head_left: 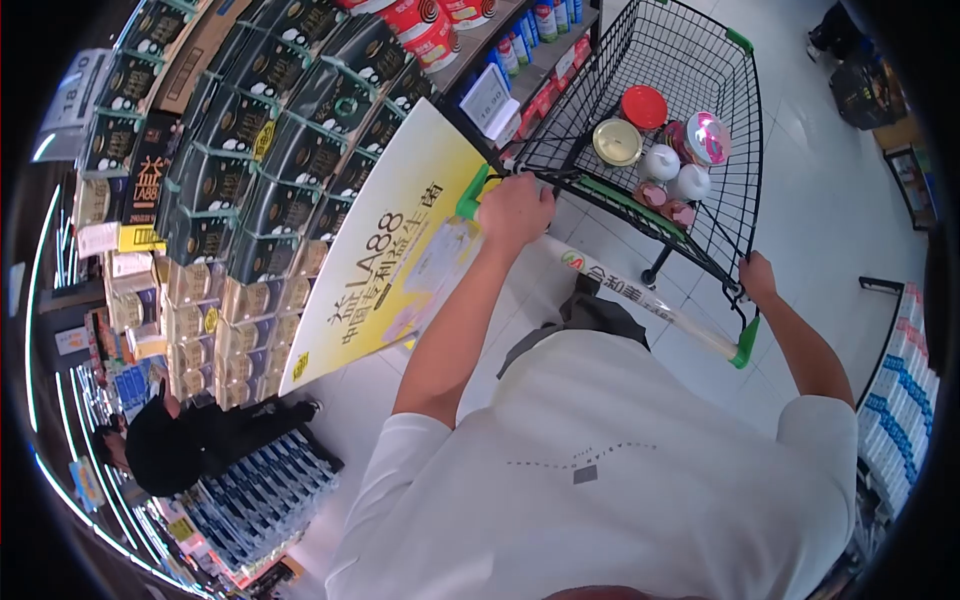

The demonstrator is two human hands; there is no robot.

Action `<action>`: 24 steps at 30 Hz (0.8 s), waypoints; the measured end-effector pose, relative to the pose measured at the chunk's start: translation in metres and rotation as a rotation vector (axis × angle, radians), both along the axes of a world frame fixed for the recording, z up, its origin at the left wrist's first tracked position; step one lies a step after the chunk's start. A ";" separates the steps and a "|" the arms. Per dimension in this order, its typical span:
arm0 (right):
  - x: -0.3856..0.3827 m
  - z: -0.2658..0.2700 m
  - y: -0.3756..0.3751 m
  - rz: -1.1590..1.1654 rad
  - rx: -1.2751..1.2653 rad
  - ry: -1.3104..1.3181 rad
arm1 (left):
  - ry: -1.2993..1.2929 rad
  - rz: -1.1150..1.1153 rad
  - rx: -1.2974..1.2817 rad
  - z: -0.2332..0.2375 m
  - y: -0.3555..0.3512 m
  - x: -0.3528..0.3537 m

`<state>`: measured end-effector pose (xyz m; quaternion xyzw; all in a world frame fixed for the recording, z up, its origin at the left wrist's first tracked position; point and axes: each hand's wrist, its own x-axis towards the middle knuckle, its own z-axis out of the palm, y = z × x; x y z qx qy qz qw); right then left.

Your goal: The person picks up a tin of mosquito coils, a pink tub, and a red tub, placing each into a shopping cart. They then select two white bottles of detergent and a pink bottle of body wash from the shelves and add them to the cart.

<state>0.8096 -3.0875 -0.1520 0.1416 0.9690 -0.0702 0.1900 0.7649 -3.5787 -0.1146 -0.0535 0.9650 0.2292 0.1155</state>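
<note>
A black wire shopping cart (715, 75) with green corners stands in front of me. My left hand (515, 208) is closed round the cart's frame near the left end of its handle bar (640, 295). On the right, my right hand (758, 275) grips the frame's rear corner. Inside the cart lie a red round container (644, 106), a pale yellow round lid (617, 142), a pink and silver round package (708, 138) and two white-topped items (661, 162). A large yellow and white sign (390, 250) stands beside my left forearm.
Stacked dark green cartons (300, 120) rise on the left, with a shelf (480, 50) of red tubs and cans beyond. A person in black (165, 445) is at the lower left. Blue and white packs (900, 400) stand at the right, dark bags (860, 90) at the upper right.
</note>
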 end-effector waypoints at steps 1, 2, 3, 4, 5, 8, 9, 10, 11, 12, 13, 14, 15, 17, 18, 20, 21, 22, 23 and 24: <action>-0.004 0.004 -0.003 -0.023 -0.003 -0.022 | 0.014 -0.023 0.008 -0.002 -0.001 -0.007; -0.007 0.007 -0.004 -0.041 0.000 -0.021 | 0.015 -0.041 0.010 -0.003 0.000 -0.013; -0.006 0.008 0.011 -0.053 -0.007 -0.001 | -0.003 -0.035 0.003 0.000 0.017 -0.021; -0.011 0.008 0.012 -0.048 -0.010 0.021 | -0.020 -0.013 -0.003 0.000 0.018 -0.028; -0.015 0.002 0.014 -0.056 -0.002 0.040 | -0.013 -0.023 -0.005 0.000 0.017 -0.035; -0.035 0.003 0.002 -0.103 -0.048 -0.030 | -0.029 -0.065 -0.012 -0.005 0.003 -0.052; -0.040 0.003 0.000 -0.145 -0.063 -0.027 | -0.010 -0.090 -0.012 -0.008 0.003 -0.059; -0.039 -0.001 0.008 -0.164 -0.069 -0.016 | 0.013 -0.121 -0.014 -0.009 0.009 -0.067; -0.041 -0.005 0.013 -0.152 -0.046 0.006 | 0.022 -0.130 -0.016 -0.011 0.012 -0.073; -0.048 -0.006 0.014 -0.136 -0.023 0.033 | -0.004 -0.150 -0.003 -0.014 0.015 -0.080; -0.052 -0.006 0.014 -0.144 -0.027 0.050 | -0.028 -0.172 0.008 -0.015 0.016 -0.088; -0.052 -0.005 0.008 -0.167 -0.049 0.030 | -0.009 -0.176 0.002 -0.015 0.012 -0.094; -0.057 -0.003 0.006 -0.193 -0.068 0.013 | -0.009 -0.188 -0.007 -0.013 0.014 -0.102; -0.057 -0.004 -0.005 -0.241 -0.090 0.004 | -0.029 -0.189 -0.003 -0.009 0.013 -0.106; -0.064 0.003 -0.002 -0.274 -0.096 0.014 | 0.002 -0.203 0.009 -0.005 0.014 -0.113; -0.063 -0.010 0.012 -0.249 0.004 0.117 | -0.020 -0.279 0.023 -0.007 0.020 -0.122; -0.064 -0.011 -0.003 -0.254 0.046 0.116 | 0.027 -0.305 0.046 -0.022 0.008 -0.127; -0.068 -0.003 -0.010 -0.262 0.093 0.123 | 0.050 -0.312 0.061 -0.021 0.010 -0.132; -0.070 0.006 -0.017 -0.265 0.105 0.141 | 0.053 -0.318 0.077 -0.022 0.010 -0.134; -0.069 0.013 -0.023 -0.238 0.156 0.351 | 0.052 -0.324 0.089 -0.022 0.013 -0.135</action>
